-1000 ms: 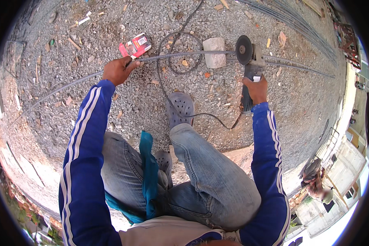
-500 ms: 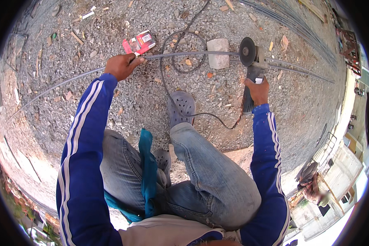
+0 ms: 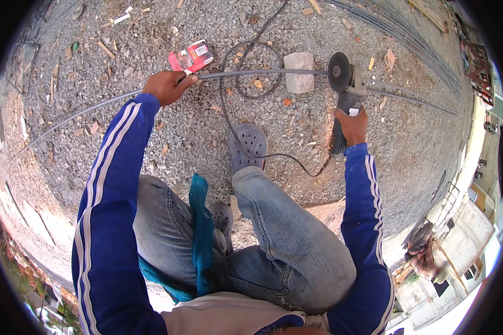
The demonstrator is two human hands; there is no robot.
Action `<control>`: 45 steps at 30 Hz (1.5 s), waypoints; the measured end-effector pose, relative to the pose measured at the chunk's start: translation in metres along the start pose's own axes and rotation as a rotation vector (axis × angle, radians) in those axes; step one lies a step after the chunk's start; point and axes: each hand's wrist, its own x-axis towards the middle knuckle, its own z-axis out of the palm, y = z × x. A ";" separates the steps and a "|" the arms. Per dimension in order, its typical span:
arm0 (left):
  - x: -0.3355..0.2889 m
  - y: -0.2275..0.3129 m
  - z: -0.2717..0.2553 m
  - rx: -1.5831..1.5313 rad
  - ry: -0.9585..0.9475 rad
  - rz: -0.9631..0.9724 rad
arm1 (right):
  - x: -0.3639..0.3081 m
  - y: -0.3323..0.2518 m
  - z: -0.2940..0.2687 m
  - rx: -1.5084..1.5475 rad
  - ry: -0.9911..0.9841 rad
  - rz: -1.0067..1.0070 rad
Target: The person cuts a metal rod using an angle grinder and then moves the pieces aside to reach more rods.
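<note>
My left hand (image 3: 166, 87) is closed around a long grey steel rebar (image 3: 246, 73), which runs across in front of me. The bar rests over a pale concrete block (image 3: 299, 72). In my right hand (image 3: 352, 124) is an angle grinder (image 3: 349, 103), gripped by its dark body. Its dark disc (image 3: 338, 71) stands at the bar just right of the block. Whether disc and steel touch I cannot tell. A black power cord (image 3: 285, 156) runs from the grinder's lower end, over my shoe, and loops under the bar.
A torn red and white box (image 3: 193, 57) lies beside my left hand. Several long bars (image 3: 399, 36) are stacked at the far right. Gravel with wood scraps covers the ground. My clog-shod foot (image 3: 248, 144) is between my hands, near the cord. A person (image 3: 425, 251) is at the lower right.
Both hands keep their holds, and the grinder stays at the same spot on the bar. My left forearm has shifted slightly leftward; the view has moved a little.
</note>
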 end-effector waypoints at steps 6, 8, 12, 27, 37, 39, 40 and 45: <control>0.004 -0.004 -0.001 -0.023 -0.058 0.009 | -0.001 0.001 -0.003 0.018 -0.020 -0.006; 0.005 -0.004 -0.001 -0.039 -0.090 0.005 | -0.002 -0.002 -0.002 0.020 -0.027 0.048; 0.006 -0.005 0.000 -0.042 -0.088 0.011 | -0.002 0.001 -0.002 0.033 -0.020 0.018; -0.007 -0.002 0.019 -0.019 0.254 0.092 | -0.008 -0.009 -0.003 -0.041 -0.003 0.000; -0.010 -0.002 0.032 -0.054 0.449 0.144 | -0.005 0.007 -0.005 -0.057 -0.025 0.060; -0.010 -0.003 0.033 -0.052 0.470 0.153 | -0.005 0.006 -0.005 -0.063 -0.026 0.070; -0.010 -0.002 0.033 -0.058 0.461 0.148 | -0.004 0.008 -0.006 -0.039 -0.033 0.063; -0.010 -0.003 0.033 -0.066 0.432 0.129 | -0.004 0.003 -0.005 0.007 -0.045 0.032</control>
